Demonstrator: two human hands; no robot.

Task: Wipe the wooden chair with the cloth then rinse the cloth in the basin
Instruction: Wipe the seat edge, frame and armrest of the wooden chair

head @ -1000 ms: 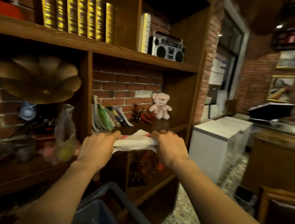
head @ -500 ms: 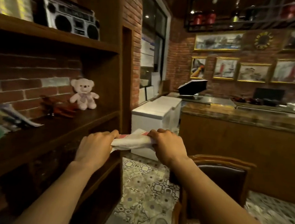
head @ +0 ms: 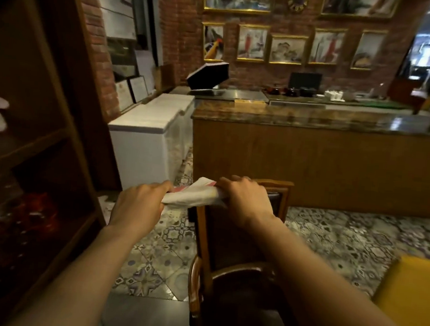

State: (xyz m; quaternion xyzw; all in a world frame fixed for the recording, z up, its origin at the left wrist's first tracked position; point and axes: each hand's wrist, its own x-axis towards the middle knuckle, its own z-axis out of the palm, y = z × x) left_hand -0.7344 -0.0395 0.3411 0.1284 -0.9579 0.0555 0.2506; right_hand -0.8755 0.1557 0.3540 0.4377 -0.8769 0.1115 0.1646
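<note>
A white cloth with a red stripe is stretched between both hands at chest height. My left hand grips its left end and my right hand grips its right end. Just below and behind my right hand stands the wooden chair, with a dark leather back, a curved wooden armrest and a brown frame. The cloth hangs right above the top left corner of the chair's back. The basin is out of sight.
A tall dark wooden shelf unit fills the left side. White chest freezers stand ahead on the left, a long wooden counter ahead. A yellow surface sits at the right. Patterned floor tiles lie between shelf and chair.
The view has swung right, away from the shelf and the basin below it, toward the chair. Both hands kept the cloth stretched between them and now hold it over the chair's back.
</note>
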